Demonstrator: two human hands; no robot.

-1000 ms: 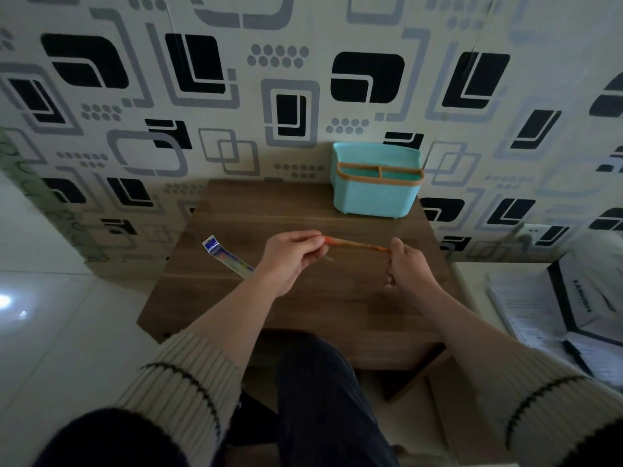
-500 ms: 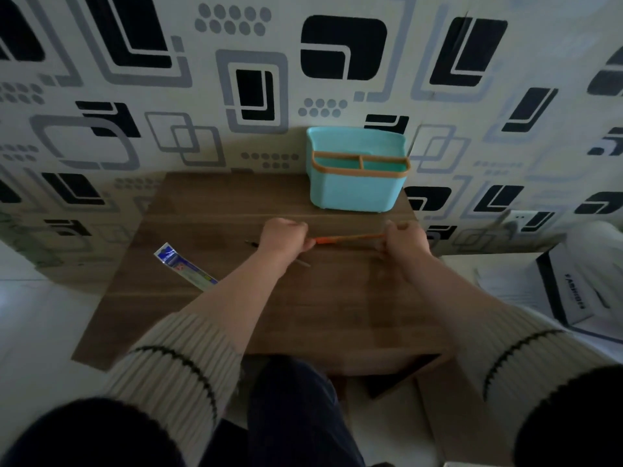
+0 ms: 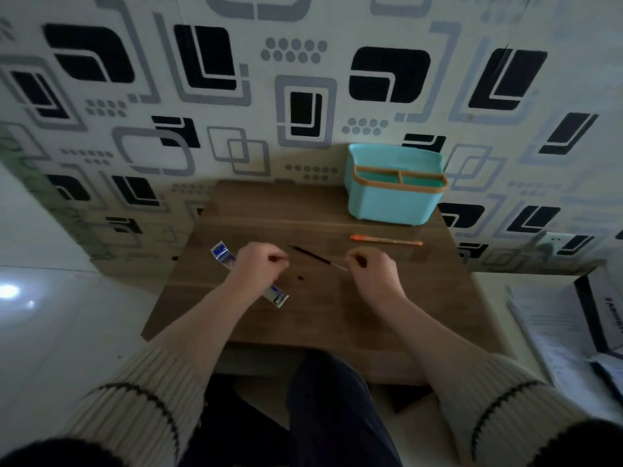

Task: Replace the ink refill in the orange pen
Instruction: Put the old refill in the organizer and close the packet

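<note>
The orange pen (image 3: pixel 386 240) lies flat on the wooden table (image 3: pixel 337 318), in front of the teal organizer and apart from both hands. A thin dark ink refill (image 3: pixel 317 257) slants across the table's middle; my right hand (image 3: pixel 372 269) pinches its pale near end. My left hand (image 3: pixel 259 266) hovers to the left with fingers curled shut, and I see nothing in them. It partly covers a blue-and-white refill packet (image 3: pixel 220 254), which lies under it. A tiny dark piece (image 3: pixel 300 278) rests on the wood between my hands.
A teal organizer (image 3: pixel 394 203) with an orange rim stands at the table's back right against the patterned wall. Papers and a box (image 3: pixel 580 325) lie to the right of the table. My knees sit below the near edge.
Both hands held the orange pen between them before. Now the pen lies on the table near the organizer, and my right hand holds the refill while the left has drawn back over the packet.
</note>
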